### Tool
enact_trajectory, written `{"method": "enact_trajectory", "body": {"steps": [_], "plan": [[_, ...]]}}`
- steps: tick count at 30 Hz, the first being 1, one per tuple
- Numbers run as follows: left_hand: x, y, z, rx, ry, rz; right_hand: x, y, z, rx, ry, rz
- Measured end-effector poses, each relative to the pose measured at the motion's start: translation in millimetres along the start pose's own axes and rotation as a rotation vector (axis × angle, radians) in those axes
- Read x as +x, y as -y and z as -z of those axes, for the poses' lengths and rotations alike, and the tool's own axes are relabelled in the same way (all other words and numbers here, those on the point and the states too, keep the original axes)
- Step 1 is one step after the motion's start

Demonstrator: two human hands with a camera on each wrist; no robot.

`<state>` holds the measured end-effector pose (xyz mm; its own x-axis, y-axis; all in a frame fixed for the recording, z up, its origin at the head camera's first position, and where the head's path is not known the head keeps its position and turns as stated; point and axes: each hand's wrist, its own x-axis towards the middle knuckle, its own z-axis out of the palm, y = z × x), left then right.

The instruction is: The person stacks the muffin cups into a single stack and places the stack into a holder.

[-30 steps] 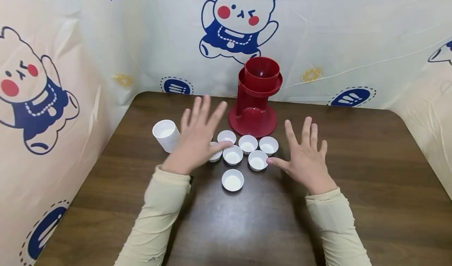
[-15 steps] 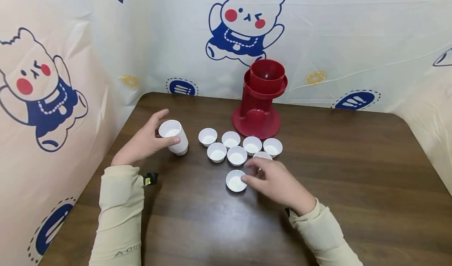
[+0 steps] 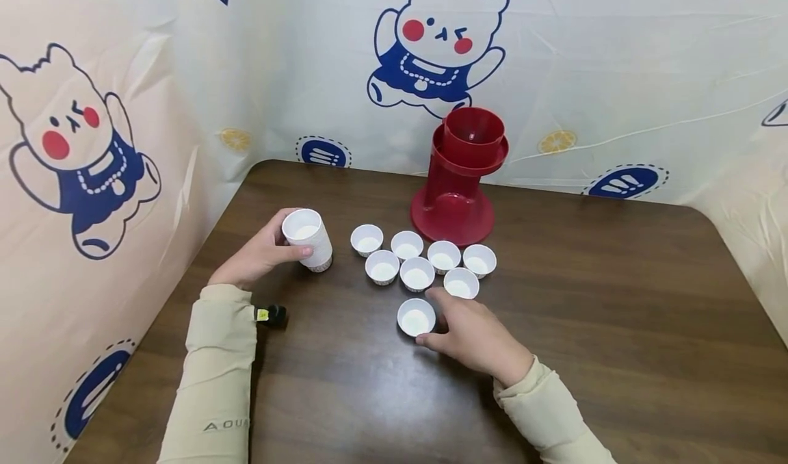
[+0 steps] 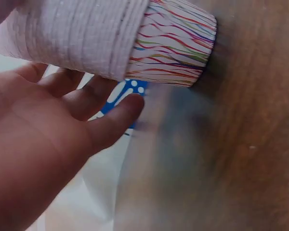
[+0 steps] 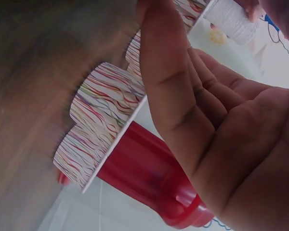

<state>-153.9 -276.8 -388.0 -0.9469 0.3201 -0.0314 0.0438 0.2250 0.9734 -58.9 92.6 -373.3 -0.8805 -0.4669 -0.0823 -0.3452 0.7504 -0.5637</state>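
My left hand (image 3: 257, 250) holds a tall stack of white paper baking cups (image 3: 315, 243) at the left, thumb across the front, fingers behind. In the left wrist view the lowest cup (image 4: 176, 45) shows coloured wavy lines, and one fingertip stands off the stack. My right hand (image 3: 477, 334) reaches around the right side of a single paper baking cup (image 3: 416, 318) at the front, thumb near its front rim and fingers behind; whether they touch it is unclear. Just behind it, several more baking cups (image 3: 382, 268) stand upright on the table.
A red plastic stand (image 3: 455, 211) with a round base and a funnel-like top (image 3: 474, 135) stands behind the cups. The brown wooden table (image 3: 615, 313) meets a printed cloth backdrop (image 3: 585, 53) at the back and left.
Both hands were spread above the cups. My left hand has moved left and down to the stack and closed around it; my right hand has come down beside the front cup.
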Motion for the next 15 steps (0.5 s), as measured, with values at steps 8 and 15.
{"method": "enact_trajectory", "body": {"steps": [8,15], "plan": [[0.9,16.2,1.0,-0.093,0.016,-0.018,2.4,3.1,-5.4,-0.009,0.026,0.015],[3.7,14.8,1.4,-0.030,0.016,0.015,3.2,1.7,-11.4,-0.023,0.016,0.026]]}}
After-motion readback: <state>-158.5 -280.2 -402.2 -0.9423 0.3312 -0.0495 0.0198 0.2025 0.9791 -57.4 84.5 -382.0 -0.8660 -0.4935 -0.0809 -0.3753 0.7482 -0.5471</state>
